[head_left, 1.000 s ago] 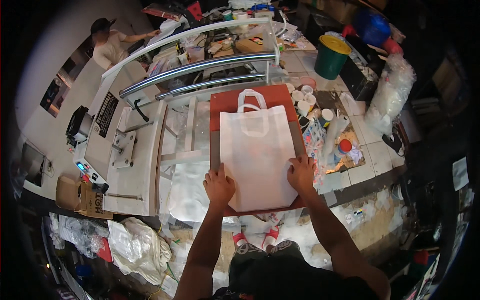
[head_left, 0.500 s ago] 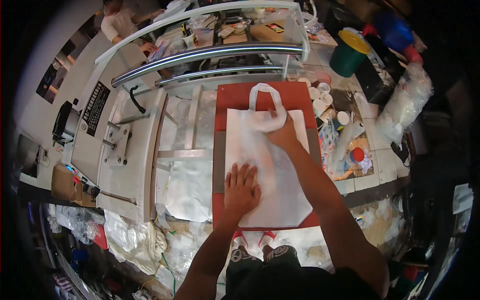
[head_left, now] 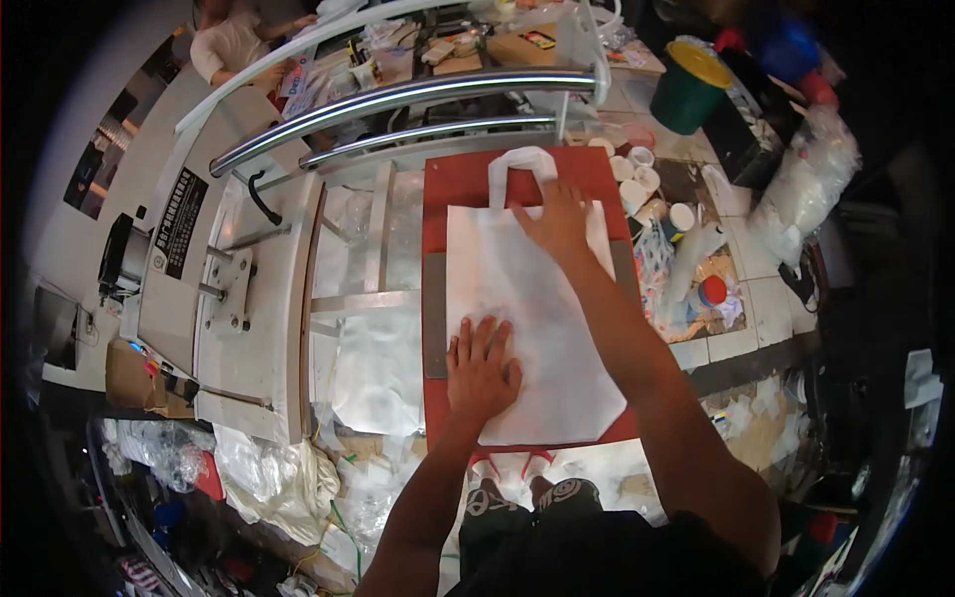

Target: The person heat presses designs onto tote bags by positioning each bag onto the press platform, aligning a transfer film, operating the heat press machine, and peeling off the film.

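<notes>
A white tote bag (head_left: 542,328) lies flat on a red board (head_left: 434,199) in front of me. Its looped handle (head_left: 497,177) extends beyond the bag's far edge onto the red surface. My left hand (head_left: 483,370) rests flat, fingers spread, on the bag's left side, below the middle. At the far right corner of the bag is my right hand (head_left: 559,227), palm down with thumb and fingers apart. Its fingers reach over the right strap of the handle and hide the lower part of it.
Left of the board stands a machine frame with a long metal bar (head_left: 398,102) across the back. Tubs (head_left: 642,157), a red-capped bottle (head_left: 710,291) and a green bucket (head_left: 679,99) stand to the right. A person (head_left: 234,45) sits at the far left.
My right hand has moved up and spread out. The handle part that drooped over the bag now lies beyond its far edge. My left hand stays on the bag.
</notes>
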Available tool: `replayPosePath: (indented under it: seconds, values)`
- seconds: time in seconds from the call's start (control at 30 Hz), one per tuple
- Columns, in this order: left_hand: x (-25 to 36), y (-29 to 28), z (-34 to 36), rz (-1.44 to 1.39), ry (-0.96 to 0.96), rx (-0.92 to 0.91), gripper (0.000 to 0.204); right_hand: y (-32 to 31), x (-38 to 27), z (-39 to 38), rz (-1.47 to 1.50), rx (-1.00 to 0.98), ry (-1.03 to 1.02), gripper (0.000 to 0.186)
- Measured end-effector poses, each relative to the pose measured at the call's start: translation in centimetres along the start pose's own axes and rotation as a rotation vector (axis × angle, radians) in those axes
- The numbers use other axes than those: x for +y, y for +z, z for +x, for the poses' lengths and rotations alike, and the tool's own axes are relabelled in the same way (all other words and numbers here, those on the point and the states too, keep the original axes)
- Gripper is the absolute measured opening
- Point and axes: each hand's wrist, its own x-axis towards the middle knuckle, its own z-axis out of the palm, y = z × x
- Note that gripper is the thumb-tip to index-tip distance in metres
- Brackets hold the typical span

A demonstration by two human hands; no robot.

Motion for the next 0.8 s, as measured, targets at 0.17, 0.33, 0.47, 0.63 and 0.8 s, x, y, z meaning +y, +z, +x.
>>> replayPosePath:
  seconds: [0.17, 0.33, 0.47, 0.63, 0.8]
  values:
    - [-0.2, -0.3, -0.3, -0.021, 0.040, 0.055, 0.057, -10.4, 3.7, -18.6, 0.053, 0.001, 0.142, 0.044]
    - [-3.0, -2.0, -3.1, -0.353, -0.067, 0.194, 0.044, -15.0, 5.5, -28.2, 0.105, -0.212, 0.443, 0.042]
    - [-4.6, -2.9, -7.9, -0.344, -0.387, 0.250, 0.034, -14.9, 5.5, -28.8, 0.073, -0.192, 0.401, 0.035]
    - [-4.0, -2.1, -9.3, -0.616, -0.469, 0.154, 0.028, -14.3, 6.3, -28.9, 0.070, -0.151, 0.428, 0.032]
    - [-2.9, -2.6, -9.4, -0.605, -0.534, 0.171, 0.027, -13.6, 6.9, -29.2, 0.116, -0.114, 0.399, 0.030]
